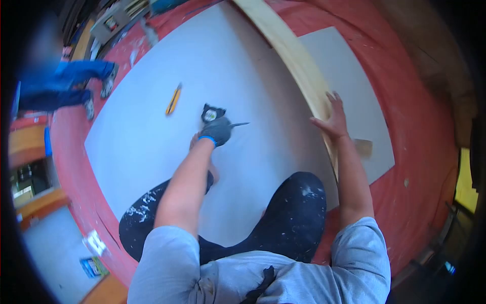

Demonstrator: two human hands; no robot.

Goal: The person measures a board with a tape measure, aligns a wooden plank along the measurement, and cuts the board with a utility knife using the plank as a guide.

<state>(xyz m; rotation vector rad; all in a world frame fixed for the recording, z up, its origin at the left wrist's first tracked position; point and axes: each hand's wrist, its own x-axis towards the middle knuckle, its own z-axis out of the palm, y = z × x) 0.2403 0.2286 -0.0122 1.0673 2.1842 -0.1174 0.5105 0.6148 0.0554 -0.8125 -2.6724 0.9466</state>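
Observation:
My left hand (217,132), in a dark grey glove with a blue cuff, is closed on a thin dark pencil (240,124) that points to the right. Just beyond the glove lies a black tape measure (210,114), close to or touching it. A yellow utility knife (173,100) rests farther left on the big white sheet (147,137). My bare right hand (334,120) is open, thumb and fingers spread against the long pale wooden plank (291,53). The plank runs from the far edge down along the right side of the sheet.
A second pale board (336,55) lies beyond the plank, with a small tan piece (363,148) on it. Red sheeting (420,177) covers the floor. Another person's legs (76,83) stand at the left. My dark-trousered knees (298,202) are over the white sheet.

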